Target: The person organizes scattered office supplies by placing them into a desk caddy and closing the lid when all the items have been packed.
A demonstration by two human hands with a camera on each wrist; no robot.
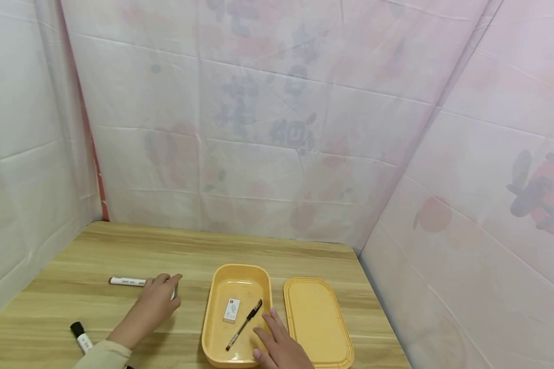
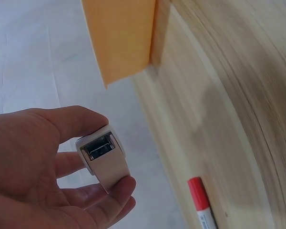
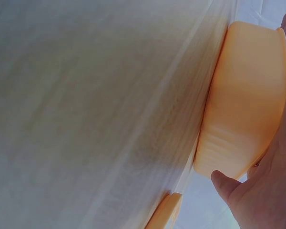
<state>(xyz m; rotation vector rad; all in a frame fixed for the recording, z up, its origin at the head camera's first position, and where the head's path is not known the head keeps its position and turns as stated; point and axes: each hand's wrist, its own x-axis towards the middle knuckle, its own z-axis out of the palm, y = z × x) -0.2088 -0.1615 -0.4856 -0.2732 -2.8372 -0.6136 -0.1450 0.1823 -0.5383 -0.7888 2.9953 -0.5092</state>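
My left hand (image 1: 154, 305) is over the table left of the yellow box (image 1: 206, 323). Its thumb and fingers pinch a small whitish block-shaped object (image 2: 115, 169) with a rectangular opening and dark metal inside; its exact kind I cannot tell. Just behind that hand lies a white marker (image 1: 126, 281), whose red cap shows in the left wrist view. My right hand (image 1: 281, 341) is at the box's right rim, fingers spread and loosely bent over it. Inside the box are an eraser in a white sleeve (image 1: 232, 309) and a black pen (image 1: 244, 324), lying slantwise.
A yellow lid (image 1: 318, 320) lies flat right of the box. Another marker with a black cap (image 1: 81, 335) lies at the front left, partly cut off by the sleeve (image 1: 103, 356). Printed white cloth (image 1: 258, 169) hangs behind and beside the wooden table (image 1: 175, 246).
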